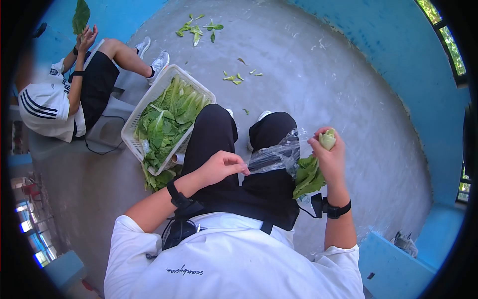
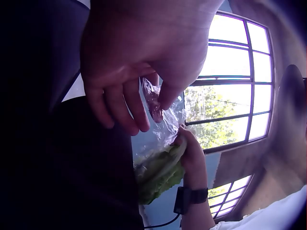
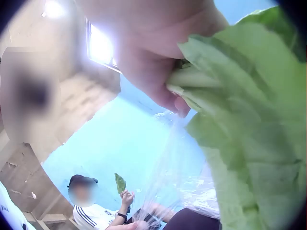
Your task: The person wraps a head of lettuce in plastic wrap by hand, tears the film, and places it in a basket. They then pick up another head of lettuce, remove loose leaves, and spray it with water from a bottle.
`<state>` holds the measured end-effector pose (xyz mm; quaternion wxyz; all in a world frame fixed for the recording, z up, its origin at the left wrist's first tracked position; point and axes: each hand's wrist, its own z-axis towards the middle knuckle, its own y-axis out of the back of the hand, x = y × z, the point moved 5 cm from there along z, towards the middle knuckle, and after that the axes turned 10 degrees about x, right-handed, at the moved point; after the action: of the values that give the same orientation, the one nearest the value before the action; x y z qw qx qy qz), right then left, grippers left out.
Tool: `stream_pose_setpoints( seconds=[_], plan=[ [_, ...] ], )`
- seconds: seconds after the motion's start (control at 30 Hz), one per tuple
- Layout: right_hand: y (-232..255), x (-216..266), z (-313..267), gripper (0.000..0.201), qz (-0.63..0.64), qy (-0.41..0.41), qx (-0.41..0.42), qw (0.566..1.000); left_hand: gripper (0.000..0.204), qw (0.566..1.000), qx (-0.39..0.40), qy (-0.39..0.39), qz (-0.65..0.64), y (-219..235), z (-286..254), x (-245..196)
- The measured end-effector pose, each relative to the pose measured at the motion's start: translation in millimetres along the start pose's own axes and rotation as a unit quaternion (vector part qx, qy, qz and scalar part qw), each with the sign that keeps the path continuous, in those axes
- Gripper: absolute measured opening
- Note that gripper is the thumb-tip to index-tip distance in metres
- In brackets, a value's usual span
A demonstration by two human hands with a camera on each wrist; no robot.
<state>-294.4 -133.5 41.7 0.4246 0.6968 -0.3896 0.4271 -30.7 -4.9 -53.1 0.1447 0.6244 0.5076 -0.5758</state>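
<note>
My right hand (image 1: 328, 152) grips a leafy green vegetable (image 1: 309, 174) by its pale stem end (image 1: 327, 139), leaves hanging down; the same green vegetable (image 3: 249, 120) fills the right wrist view. A clear plastic film (image 1: 276, 155) stretches from that vegetable to my left hand (image 1: 224, 167), which pinches its edge above my lap. In the left wrist view the left hand (image 2: 139, 62) pinches the plastic film (image 2: 158, 108) between thumb and fingers, with the right hand (image 2: 192, 153) and vegetable (image 2: 160, 175) beyond.
A white basket (image 1: 149, 97) full of green leaves stands left of my knees. Another seated person (image 1: 64, 94) at the left holds up a leaf (image 1: 80, 16). Loose leaf scraps (image 1: 196, 27) lie on the concrete floor. Blue walls surround the area.
</note>
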Motion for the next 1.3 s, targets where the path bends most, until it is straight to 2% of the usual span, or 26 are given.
stream_pose_setpoints(
  seconds=[0.13,0.23,0.27,0.37,0.47,0.6,0.7,0.83,0.87,0.97,1.0,1.1,1.23,1.3],
  plan=[
    [11,5,0,0.014,0.047,0.008,-0.017,0.999,0.019,0.999,-0.041,-0.003,-0.007,5,-5,-21],
    [15,19,-4,0.015,0.062,0.022,-0.02,0.998,0.016,0.983,-0.075,-0.105,-0.127,9,-9,-41],
    [16,23,-6,0.016,0.065,0.028,-0.019,0.997,0.011,0.974,-0.063,-0.165,-0.144,13,-7,-48],
    [15,33,-12,0.019,0.094,0.051,0.008,0.994,0.008,0.941,-0.074,-0.209,-0.255,20,-10,-64],
    [5,48,-19,0.021,0.08,0.07,-0.004,0.994,0.009,0.934,-0.076,-0.237,-0.256,20,-14,-79],
    [-9,44,-24,0.025,0.048,0.066,-0.019,0.996,0.013,0.926,-0.08,-0.247,-0.275,13,-23,-97],
    [-18,38,-28,0.026,0.043,0.072,0.005,0.996,0.014,0.929,-0.041,-0.301,-0.213,4,-28,-111],
    [-26,54,-31,0.029,-0.04,0.161,-0.018,0.986,0.011,0.925,-0.056,-0.303,-0.224,3,-37,-117],
    [-21,53,-27,0.027,-0.008,0.124,-0.023,0.992,0.01,0.918,-0.062,-0.31,-0.241,6,-38,-114],
    [2,47,-18,0.024,0.071,0.084,-0.057,0.992,0.011,0.906,-0.078,-0.325,-0.261,16,-48,-114],
    [9,46,-17,0.022,0.036,0.079,-0.066,0.994,0.011,0.907,-0.081,-0.324,-0.258,17,-51,-115],
    [5,51,-25,0.021,0.03,0.065,0.024,0.997,0.012,0.908,-0.093,-0.324,-0.249,19,-59,-121],
    [-47,75,-50,0.026,0.079,-0.031,0.247,0.965,0.014,0.911,-0.101,-0.316,-0.246,10,-58,-127],
    [-69,76,-49,0.026,0.077,-0.017,0.262,0.962,0.016,0.915,-0.098,-0.307,-0.242,4,-58,-131]
  ],
)
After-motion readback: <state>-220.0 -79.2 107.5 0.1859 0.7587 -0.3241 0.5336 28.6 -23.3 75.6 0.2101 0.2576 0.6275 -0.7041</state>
